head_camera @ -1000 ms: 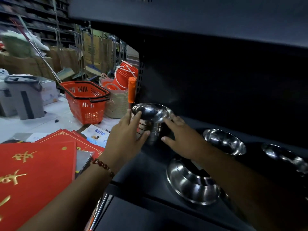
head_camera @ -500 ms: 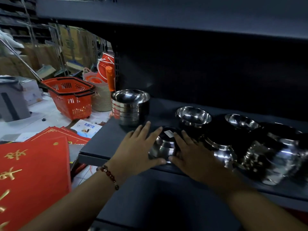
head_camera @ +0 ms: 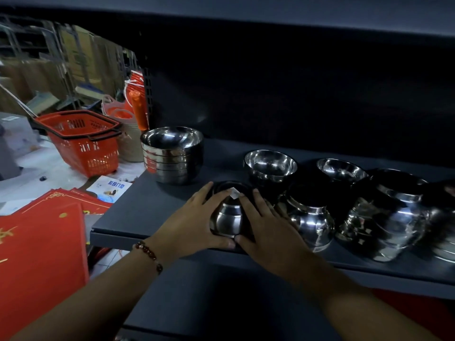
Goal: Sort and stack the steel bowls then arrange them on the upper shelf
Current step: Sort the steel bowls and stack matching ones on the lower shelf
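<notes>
A steel bowl point(head_camera: 227, 215) with a white label on its rim stands near the front edge of the dark shelf point(head_camera: 147, 212). My left hand point(head_camera: 194, 221) cups its left side and my right hand point(head_camera: 264, 222) cups its right side, thumbs almost meeting in front. A stack of several nested steel bowls point(head_camera: 173, 156) stands at the shelf's left end. Two single bowls point(head_camera: 270, 166) point(head_camera: 341, 169) stand further back, and two taller piles of bowls point(head_camera: 310, 219) point(head_camera: 391, 217) sit to the right.
Another shelf board point(head_camera: 246, 13) hangs overhead. Left of the shelf, on the floor, stand a red shopping basket point(head_camera: 83, 141) and woven baskets point(head_camera: 128, 141). Red printed sheets point(head_camera: 41, 244) lie at lower left.
Both hands left the stack at the shelf's left end and came to the labelled bowl near the front edge. Since half a second ago they have closed tighter around it.
</notes>
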Available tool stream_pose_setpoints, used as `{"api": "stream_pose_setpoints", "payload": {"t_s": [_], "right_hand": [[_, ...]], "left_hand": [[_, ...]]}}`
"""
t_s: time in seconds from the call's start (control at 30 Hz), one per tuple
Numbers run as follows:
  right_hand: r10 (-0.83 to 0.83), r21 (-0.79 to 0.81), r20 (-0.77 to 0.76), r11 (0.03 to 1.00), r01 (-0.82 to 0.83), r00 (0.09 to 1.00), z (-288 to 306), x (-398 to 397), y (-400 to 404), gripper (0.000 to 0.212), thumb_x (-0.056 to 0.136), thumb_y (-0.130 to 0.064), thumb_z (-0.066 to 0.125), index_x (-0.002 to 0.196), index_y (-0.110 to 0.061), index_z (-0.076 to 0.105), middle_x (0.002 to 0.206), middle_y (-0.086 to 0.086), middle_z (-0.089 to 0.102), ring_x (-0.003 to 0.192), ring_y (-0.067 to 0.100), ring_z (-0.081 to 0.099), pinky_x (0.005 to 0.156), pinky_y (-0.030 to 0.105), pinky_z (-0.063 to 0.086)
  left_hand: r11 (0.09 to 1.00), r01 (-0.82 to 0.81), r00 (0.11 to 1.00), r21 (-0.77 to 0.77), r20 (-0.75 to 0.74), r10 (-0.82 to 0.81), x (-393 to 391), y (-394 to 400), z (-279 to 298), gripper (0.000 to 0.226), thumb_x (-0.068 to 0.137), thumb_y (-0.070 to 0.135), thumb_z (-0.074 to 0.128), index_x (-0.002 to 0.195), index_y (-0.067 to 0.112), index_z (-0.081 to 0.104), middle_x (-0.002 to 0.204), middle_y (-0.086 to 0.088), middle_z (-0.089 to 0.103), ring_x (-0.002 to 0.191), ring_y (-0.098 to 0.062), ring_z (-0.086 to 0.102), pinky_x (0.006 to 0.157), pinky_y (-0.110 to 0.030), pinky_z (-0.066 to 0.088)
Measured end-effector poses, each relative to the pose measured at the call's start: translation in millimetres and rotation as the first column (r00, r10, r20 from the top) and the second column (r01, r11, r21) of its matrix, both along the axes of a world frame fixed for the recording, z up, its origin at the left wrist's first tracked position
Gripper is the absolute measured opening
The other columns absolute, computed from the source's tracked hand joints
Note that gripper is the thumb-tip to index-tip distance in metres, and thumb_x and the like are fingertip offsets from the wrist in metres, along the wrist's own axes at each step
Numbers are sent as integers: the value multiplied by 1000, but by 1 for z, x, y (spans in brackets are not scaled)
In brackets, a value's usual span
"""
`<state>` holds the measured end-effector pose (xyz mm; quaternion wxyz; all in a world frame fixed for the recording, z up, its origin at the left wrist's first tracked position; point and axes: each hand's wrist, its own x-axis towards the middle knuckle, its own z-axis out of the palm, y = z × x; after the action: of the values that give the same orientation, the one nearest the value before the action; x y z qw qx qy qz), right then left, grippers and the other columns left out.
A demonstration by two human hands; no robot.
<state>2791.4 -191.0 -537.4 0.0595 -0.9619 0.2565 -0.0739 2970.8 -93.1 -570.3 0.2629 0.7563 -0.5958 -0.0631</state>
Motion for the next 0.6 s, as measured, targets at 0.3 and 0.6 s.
{"api": "stream_pose_setpoints", "payload": {"t_s": [0.3, 0.6], "right_hand": [[107, 267, 365, 940, -214, 925, 21, -23, -8, 97, 83, -48, 70, 154, -44, 6, 164, -15, 5, 149, -2, 5, 121, 31, 20], [-137, 623, 674, 635, -458, 726, 33, -34, -15, 69, 81, -29, 75, 140, -43, 44, 133, -20, 60, 123, 0, 56, 94, 14, 47]], "left_hand": [[971, -66, 979, -229, -202, 19, -3, 15, 10, 113, 45, 81, 76, 144, 56, 27, 155, 19, 26, 136, 0, 36, 103, -25, 37], [959, -34, 141, -282, -951, -275, -14, 44, 33, 71, 60, 67, 82, 122, 35, 67, 131, -8, 65, 119, -33, 62, 89, -62, 50]]}}
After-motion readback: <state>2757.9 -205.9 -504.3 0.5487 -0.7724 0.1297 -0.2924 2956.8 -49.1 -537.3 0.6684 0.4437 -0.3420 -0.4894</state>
